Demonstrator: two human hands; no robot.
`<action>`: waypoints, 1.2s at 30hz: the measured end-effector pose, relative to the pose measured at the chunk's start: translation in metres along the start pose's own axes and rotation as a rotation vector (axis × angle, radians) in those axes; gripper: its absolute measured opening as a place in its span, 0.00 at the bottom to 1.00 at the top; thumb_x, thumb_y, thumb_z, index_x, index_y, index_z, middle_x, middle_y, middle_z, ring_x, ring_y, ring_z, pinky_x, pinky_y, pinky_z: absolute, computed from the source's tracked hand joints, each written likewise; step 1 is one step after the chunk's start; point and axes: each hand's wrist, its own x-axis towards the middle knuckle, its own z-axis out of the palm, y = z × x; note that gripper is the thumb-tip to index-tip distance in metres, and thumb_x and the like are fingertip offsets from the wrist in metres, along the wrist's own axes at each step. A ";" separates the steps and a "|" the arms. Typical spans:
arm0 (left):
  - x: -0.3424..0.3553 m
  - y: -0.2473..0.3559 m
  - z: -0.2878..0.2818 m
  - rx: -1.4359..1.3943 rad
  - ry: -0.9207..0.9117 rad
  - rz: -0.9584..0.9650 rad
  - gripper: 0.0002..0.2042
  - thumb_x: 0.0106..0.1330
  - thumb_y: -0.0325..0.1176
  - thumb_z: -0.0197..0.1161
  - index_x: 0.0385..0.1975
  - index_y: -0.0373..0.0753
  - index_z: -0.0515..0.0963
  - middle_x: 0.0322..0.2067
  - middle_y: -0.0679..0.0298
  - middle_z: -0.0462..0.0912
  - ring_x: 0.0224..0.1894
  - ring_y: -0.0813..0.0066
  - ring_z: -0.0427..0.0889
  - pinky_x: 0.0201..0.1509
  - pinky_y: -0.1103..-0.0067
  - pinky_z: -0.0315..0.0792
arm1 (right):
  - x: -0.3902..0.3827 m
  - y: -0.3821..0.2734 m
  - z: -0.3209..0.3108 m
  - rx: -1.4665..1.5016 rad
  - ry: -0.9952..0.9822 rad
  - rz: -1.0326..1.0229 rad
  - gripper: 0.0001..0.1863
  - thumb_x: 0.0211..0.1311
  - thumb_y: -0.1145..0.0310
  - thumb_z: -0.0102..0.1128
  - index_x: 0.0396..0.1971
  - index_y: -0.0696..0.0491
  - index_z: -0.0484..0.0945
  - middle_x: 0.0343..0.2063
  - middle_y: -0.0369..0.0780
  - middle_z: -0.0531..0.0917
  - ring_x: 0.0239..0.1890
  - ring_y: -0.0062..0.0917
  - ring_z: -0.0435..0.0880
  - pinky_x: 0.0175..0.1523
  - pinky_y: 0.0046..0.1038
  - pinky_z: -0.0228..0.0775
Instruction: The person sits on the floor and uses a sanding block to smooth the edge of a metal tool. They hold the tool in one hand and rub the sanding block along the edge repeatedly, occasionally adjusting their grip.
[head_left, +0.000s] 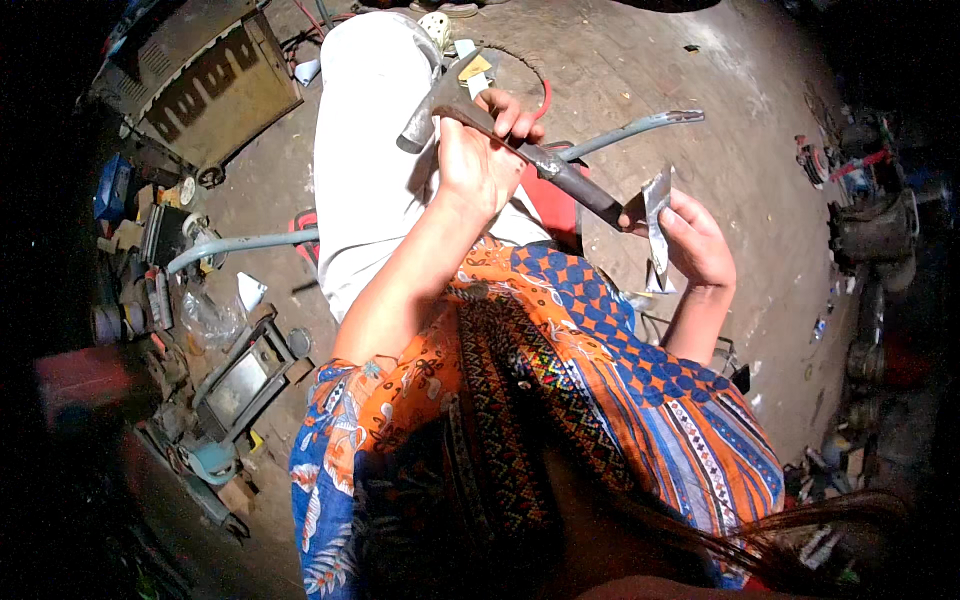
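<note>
My left hand [480,165] is closed around the shaft of a hammer, its fingers curling over the far side. The hammer's grey steel head [436,102] lies to the upper left, above my white-trousered leg. From there its dark, pipe-like handle [575,185] slopes down to the right. Close to the handle's end, my right hand [698,238] pinches a crumpled silvery strip [656,225] between thumb and fingers. One right fingertip seems to touch the handle's end. What the strip is made of, I cannot tell.
Grey bent metal tubes [630,135] stick out on both sides of me, beside a red surface [555,205]. A metal cabinet [215,90] stands at the far left. Tools, scrap and a blue box [112,188] line the left floor; more machinery [880,230] stands right.
</note>
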 end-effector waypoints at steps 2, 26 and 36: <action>0.000 0.004 -0.002 -0.079 0.035 -0.078 0.19 0.73 0.45 0.40 0.21 0.43 0.64 0.15 0.70 0.56 0.20 0.77 0.57 0.31 0.78 0.60 | -0.005 0.000 -0.002 0.024 -0.011 0.008 0.21 0.68 0.60 0.55 0.48 0.64 0.76 0.46 0.48 0.82 0.53 0.34 0.80 0.62 0.36 0.67; 0.046 -0.001 -0.012 0.077 0.456 -0.616 0.17 0.79 0.46 0.33 0.34 0.37 0.57 0.24 0.65 0.63 0.17 0.82 0.57 0.14 0.86 0.55 | 0.037 0.030 -0.010 0.319 -0.012 -0.099 0.22 0.73 0.59 0.49 0.51 0.65 0.71 0.49 0.53 0.80 0.52 0.43 0.81 0.59 0.45 0.73; 0.014 -0.027 -0.050 -0.016 0.512 -0.775 0.19 0.79 0.47 0.38 0.30 0.37 0.62 0.19 0.71 0.60 0.15 0.84 0.57 0.12 0.86 0.55 | 0.070 0.074 -0.009 0.212 0.298 0.063 0.16 0.75 0.64 0.45 0.49 0.62 0.73 0.41 0.46 0.85 0.38 0.29 0.86 0.45 0.30 0.81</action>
